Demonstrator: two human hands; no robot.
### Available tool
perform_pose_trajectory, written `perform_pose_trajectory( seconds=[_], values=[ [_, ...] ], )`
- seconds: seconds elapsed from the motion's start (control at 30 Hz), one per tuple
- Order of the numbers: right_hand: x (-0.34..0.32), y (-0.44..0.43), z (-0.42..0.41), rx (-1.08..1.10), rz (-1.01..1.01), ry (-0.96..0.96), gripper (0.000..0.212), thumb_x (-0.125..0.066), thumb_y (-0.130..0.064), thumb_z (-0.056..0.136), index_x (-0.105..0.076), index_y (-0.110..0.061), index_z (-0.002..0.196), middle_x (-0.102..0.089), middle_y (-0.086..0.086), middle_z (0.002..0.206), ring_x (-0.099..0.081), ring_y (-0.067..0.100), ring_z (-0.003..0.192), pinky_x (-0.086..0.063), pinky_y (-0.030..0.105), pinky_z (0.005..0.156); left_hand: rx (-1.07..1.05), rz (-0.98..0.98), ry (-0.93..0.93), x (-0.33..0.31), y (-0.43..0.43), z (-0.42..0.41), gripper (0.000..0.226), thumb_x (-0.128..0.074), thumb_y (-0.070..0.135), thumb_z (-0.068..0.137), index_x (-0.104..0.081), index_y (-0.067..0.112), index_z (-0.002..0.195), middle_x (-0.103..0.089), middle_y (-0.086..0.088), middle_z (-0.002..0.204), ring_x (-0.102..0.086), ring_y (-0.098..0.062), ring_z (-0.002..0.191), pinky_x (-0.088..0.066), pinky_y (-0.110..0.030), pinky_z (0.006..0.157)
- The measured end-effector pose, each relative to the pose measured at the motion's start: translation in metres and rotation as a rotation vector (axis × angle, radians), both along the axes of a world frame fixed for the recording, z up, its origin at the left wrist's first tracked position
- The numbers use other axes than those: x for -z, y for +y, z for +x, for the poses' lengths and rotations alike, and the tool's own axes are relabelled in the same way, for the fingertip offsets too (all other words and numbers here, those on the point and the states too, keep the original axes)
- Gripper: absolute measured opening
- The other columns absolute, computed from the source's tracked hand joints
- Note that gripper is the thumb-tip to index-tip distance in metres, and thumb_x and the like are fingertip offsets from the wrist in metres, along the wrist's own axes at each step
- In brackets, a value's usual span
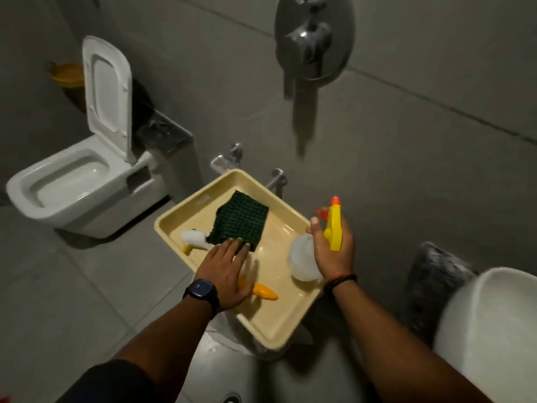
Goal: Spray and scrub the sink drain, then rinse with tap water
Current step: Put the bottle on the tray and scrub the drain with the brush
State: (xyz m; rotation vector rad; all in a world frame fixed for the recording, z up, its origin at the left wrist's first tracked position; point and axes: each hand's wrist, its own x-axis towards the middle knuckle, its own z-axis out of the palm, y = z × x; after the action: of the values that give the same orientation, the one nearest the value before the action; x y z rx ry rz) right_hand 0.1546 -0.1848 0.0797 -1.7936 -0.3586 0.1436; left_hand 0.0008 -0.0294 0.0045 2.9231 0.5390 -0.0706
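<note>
A cream tray (270, 324) sits low in front of me. On it lies a dark green scrub pad (241, 221). My left hand (229, 271) rests flat over the pad's near edge, fingers spread, and covers the middle of a brush with a white head (193, 238) and an orange handle (266, 292). My right hand (334, 248) grips a spray bottle (303, 258) with a clear body and a yellow trigger head with a red nozzle, held over the tray's right side. The white sink (494, 324) shows at the lower right; its drain is out of sight.
A white toilet (72, 181) with its lid up stands at the left. A chrome shower mixer (311, 42) hangs on the wall above, and small wall taps (232, 158) sit just behind the tray. Grey tiled floor spreads to the lower left.
</note>
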Motion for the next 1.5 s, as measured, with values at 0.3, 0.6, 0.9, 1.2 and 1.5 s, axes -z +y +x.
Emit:
perform_pose_trajectory(
  seconds=[0.3,0.6,0.9,1.2,1.5],
  values=[
    [0.073,0.07,0.022,-0.023,-0.068,-0.073,0.055,-0.06,-0.021,0.091,-0.037,-0.021,0.141,-0.056,-0.004,0.115,-0.047,-0.011,0.098,-0.033,-0.007,0.076,-0.132,-0.074,-0.045,0.041,0.058,0.004,0.089,-0.043,0.067,0.074,-0.02,0.017,0.143,-0.027,-0.011,0.152,-0.02,-0.027,0.139,-0.012,-0.042,0.114],
    [0.071,0.053,-0.033,0.308,-0.416,-0.195,0.052,-0.053,-0.046,0.075,-0.049,-0.008,0.111,-0.056,0.019,0.112,-0.049,0.038,0.108,-0.035,0.047,0.097,-0.157,-0.071,-0.026,0.042,0.059,0.004,0.084,-0.044,0.065,0.076,-0.025,0.017,0.141,-0.032,-0.011,0.148,-0.026,-0.03,0.135,-0.021,-0.045,0.111],
    [0.118,0.054,-0.072,-0.751,-1.088,-0.369,0.047,-0.056,-0.027,0.082,-0.042,-0.018,0.126,-0.054,0.01,0.116,-0.051,0.03,0.102,-0.043,0.041,0.085,-0.176,-0.058,-0.084,0.038,0.064,0.003,0.074,-0.046,0.061,0.075,-0.036,0.017,0.134,-0.045,-0.01,0.137,-0.039,-0.028,0.122,-0.035,-0.043,0.102],
    [0.085,0.048,-0.074,-0.621,-0.955,-0.133,0.017,-0.046,-0.031,0.081,-0.046,-0.017,0.091,-0.065,0.013,0.093,-0.06,0.039,0.084,-0.038,0.036,0.064,-0.124,-0.064,-0.141,0.002,0.049,0.007,0.066,-0.053,0.055,0.076,-0.046,0.016,0.128,-0.051,-0.012,0.13,-0.045,-0.03,0.117,-0.039,-0.041,0.095],
    [-0.031,-0.095,-0.062,-0.246,-0.718,0.293,0.056,-0.043,-0.065,0.069,-0.064,-0.015,0.079,-0.067,0.008,0.086,-0.063,0.032,0.085,-0.043,0.034,0.067,0.047,-0.081,-0.335,-0.109,-0.077,0.033,0.061,-0.058,0.054,0.076,-0.05,0.017,0.124,-0.057,-0.011,0.12,-0.051,-0.031,0.107,-0.047,-0.043,0.086]
  ],
)
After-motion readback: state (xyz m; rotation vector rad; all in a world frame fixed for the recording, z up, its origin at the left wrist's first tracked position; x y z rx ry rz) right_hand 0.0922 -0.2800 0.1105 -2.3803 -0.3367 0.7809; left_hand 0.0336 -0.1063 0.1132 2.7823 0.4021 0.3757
